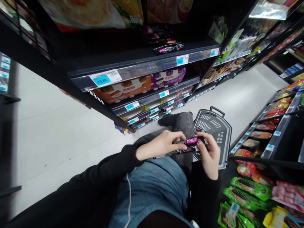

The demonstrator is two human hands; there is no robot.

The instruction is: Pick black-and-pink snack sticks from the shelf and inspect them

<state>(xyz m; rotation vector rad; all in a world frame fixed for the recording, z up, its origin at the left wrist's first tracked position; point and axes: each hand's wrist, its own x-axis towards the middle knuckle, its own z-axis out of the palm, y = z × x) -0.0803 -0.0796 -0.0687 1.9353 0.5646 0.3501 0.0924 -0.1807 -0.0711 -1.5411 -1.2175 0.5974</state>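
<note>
Above my lap, my left hand (163, 142) is closed, thumb and fingers pinching the left end of some small black-and-pink snack packets (192, 140). My right hand (210, 155) grips their other end between thumb and fingers. At least two packets seem stacked there, partly covered by my fingers. A similar packet (169, 48) lies at the front of the dark shelf (114, 53), and more of them are heaped just behind it. Beside my knee, a grey shopping basket (226, 136) stands on the floor; a few dark packets show at its near left, partly hidden by my hands.
Orange and purple drink multipacks (168, 77) fill the shelf below. A price tag (105, 78) sits on the shelf edge. On the right, another rack (273, 142) holds cup noodles and green snack bags (249, 188). Pale floor (59, 126) stretches to the left.
</note>
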